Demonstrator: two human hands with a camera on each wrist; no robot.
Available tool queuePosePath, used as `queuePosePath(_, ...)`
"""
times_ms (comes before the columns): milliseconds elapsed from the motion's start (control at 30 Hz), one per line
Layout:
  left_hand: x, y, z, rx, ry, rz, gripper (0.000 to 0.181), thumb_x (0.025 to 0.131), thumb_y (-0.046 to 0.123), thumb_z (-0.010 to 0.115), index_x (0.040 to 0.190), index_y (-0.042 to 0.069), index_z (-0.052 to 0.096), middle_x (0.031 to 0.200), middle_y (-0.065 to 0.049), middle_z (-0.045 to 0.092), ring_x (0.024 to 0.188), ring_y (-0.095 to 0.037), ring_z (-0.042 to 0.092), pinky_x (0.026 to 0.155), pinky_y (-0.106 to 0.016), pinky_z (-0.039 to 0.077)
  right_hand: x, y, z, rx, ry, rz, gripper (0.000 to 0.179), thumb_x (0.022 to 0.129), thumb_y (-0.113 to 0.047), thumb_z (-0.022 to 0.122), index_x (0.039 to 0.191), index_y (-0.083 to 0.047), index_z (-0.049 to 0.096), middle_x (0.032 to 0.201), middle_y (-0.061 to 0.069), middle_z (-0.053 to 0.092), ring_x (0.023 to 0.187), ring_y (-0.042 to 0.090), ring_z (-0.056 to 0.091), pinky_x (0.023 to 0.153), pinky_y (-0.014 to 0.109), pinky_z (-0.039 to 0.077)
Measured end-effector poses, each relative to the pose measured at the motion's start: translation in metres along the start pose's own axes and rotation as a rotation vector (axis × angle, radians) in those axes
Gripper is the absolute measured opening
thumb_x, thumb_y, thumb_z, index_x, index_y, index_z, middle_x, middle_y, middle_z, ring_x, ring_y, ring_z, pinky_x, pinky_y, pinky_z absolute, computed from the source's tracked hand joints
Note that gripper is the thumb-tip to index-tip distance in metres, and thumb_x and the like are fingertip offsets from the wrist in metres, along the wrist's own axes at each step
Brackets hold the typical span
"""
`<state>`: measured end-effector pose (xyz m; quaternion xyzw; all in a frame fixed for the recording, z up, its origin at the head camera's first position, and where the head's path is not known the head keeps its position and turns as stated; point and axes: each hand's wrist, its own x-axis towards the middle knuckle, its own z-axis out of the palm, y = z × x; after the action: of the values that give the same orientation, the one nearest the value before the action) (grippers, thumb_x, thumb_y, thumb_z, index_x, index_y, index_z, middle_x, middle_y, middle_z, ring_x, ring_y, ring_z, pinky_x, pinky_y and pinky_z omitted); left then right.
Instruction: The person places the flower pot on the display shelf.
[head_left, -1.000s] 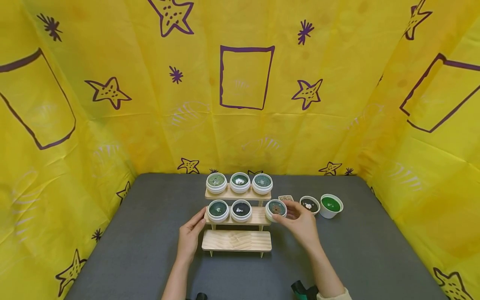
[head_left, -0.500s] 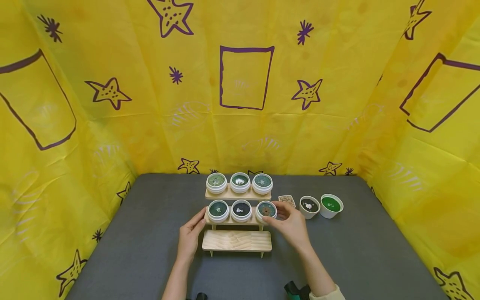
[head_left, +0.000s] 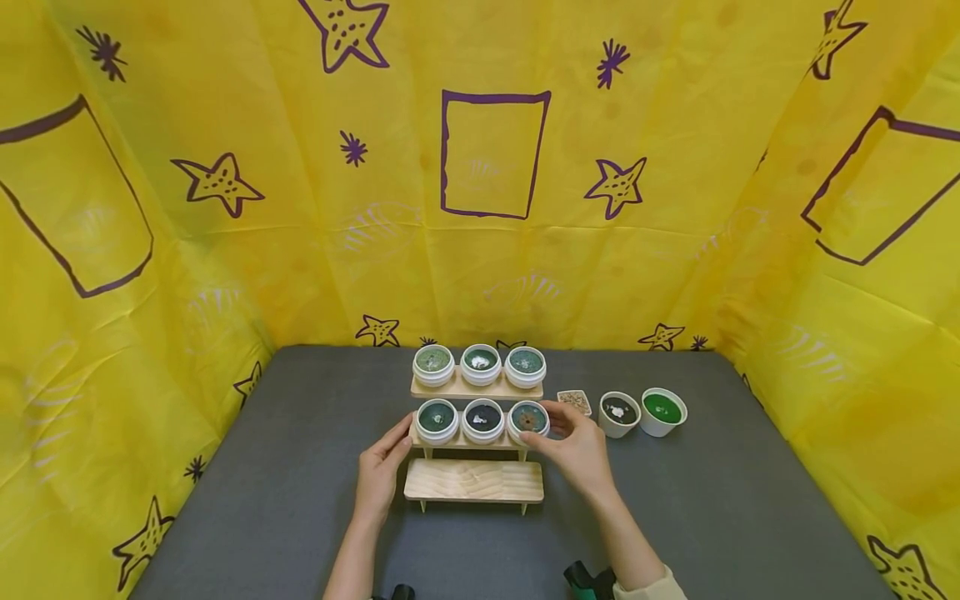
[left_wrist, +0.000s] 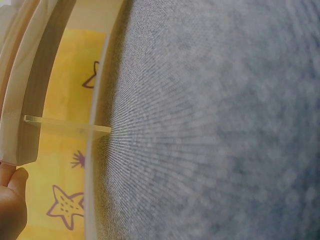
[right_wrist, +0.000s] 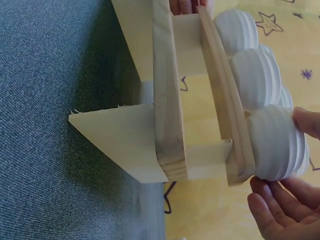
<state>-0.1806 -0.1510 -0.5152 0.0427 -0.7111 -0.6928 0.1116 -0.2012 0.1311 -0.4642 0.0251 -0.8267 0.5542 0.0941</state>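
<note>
A small white bowl [head_left: 528,422] with a teal, brown-centred filling stands at the right end of the middle shelf. My right hand [head_left: 579,450] holds it by its sides, thumb in front and fingers behind; in the right wrist view the bowl [right_wrist: 275,142] rests on the wooden board [right_wrist: 235,125]. At the opposite end, my left hand [head_left: 378,477] grips the left edge of the stepped wooden stand [head_left: 472,482] at middle-shelf height. Two more white bowls, one dark green [head_left: 437,421] and one near-black [head_left: 483,421], share that shelf.
The top shelf carries three white bowls [head_left: 480,365] with green fillings. To the right lie a small square dish of beige bits [head_left: 574,402], a cup with dark contents [head_left: 619,414] and a cup of bright green [head_left: 663,412]. Yellow patterned cloth [head_left: 495,275] surrounds the grey table [head_left: 315,417].
My right hand has brought the bowl leftward from beyond the shelf's right end onto it, next to the near-black one. The left hand has stayed on the stand.
</note>
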Motion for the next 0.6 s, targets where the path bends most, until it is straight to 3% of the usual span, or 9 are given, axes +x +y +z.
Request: queuePosePath(600,-0.0001,0.0008,0.0012,-0.007,0.003,0.003,0.039,0.098,0.006,0.056,0.137,-0.002,0.055,0.143,-0.018,0.053,0.116,0.018,0.051,0.1,-0.002,0.039,-0.0014,0.0017,0.0019,0.021,-0.005,-0.013,0.055,0.07,-0.019,0.089,0.119,-0.007,0.068,0.111,0.012,0.073,0.102,0.024,0.07,0.09,0.032,0.059)
